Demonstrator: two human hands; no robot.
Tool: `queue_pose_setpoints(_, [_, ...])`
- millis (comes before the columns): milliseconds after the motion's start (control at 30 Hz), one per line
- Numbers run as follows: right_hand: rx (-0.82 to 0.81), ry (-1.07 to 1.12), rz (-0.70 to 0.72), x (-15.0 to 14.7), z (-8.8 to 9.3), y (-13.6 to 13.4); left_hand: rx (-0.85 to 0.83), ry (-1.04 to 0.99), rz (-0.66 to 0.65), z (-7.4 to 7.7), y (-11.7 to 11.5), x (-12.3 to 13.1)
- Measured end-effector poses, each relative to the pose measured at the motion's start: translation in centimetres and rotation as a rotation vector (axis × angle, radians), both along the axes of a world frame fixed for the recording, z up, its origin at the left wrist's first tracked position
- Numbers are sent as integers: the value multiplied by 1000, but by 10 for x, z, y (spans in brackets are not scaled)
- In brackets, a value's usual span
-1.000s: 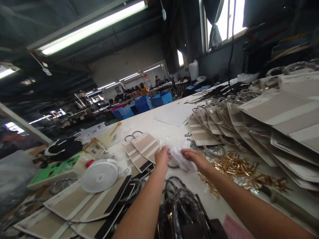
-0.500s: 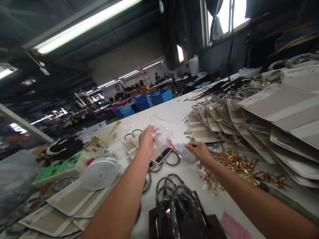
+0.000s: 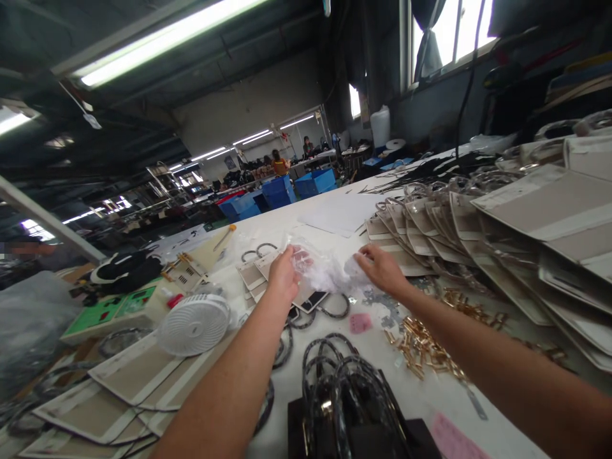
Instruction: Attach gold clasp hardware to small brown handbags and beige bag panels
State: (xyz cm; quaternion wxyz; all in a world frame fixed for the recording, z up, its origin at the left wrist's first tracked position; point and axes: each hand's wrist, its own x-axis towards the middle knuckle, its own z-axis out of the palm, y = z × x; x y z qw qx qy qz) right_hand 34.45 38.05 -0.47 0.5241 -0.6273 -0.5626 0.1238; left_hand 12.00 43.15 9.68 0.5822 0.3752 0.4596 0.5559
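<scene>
A crumpled clear plastic bag (image 3: pixel 325 271) is stretched between my two hands above the table. My left hand (image 3: pixel 284 275) is closed on its left end, fingers partly seen through the film. My right hand (image 3: pixel 381 269) pinches the right edge with curled fingers. Below the bag lie a pink paper slip (image 3: pixel 360 322) and a spread of small silver metal pieces (image 3: pixel 385 310). Gold-coloured metal fittings (image 3: pixel 421 347) are heaped under my right forearm. Nearest to me stand dark bag pieces with film-wrapped handles (image 3: pixel 342 389).
Stacked beige panels with handles (image 3: pixel 421 229) fill the right side. On the left are a white fan (image 3: pixel 194 325), more beige panels (image 3: pixel 138 376) and a green-topped box (image 3: pixel 112 312). Blue bins (image 3: pixel 315 183) and people stand farther back. Another pink slip (image 3: pixel 454 437) lies near the front.
The pink slip, earlier up against the bag, now lies on the table. More silver pieces show beneath my right hand, which has risen slightly. The bag looks flatter and bunched between my hands.
</scene>
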Motion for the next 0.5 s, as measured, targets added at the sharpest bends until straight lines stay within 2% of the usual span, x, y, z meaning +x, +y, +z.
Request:
queue_pose_setpoints(100, [-27,-145,104,-25,-7,-3,-7,-26,-31,4,-3,7])
queue_pose_setpoints(233, [-11,-247,61,-49,-9,-2,-24,-45,-88,9,-9,16])
queue_pose_setpoints(367, [23,-323,94,-56,-5,-4,-26,-71,-98,8,-11,20])
queue_pose_setpoints(500, [6,-362,197,-59,-3,-1,-10,-75,-73,-1,-10,28])
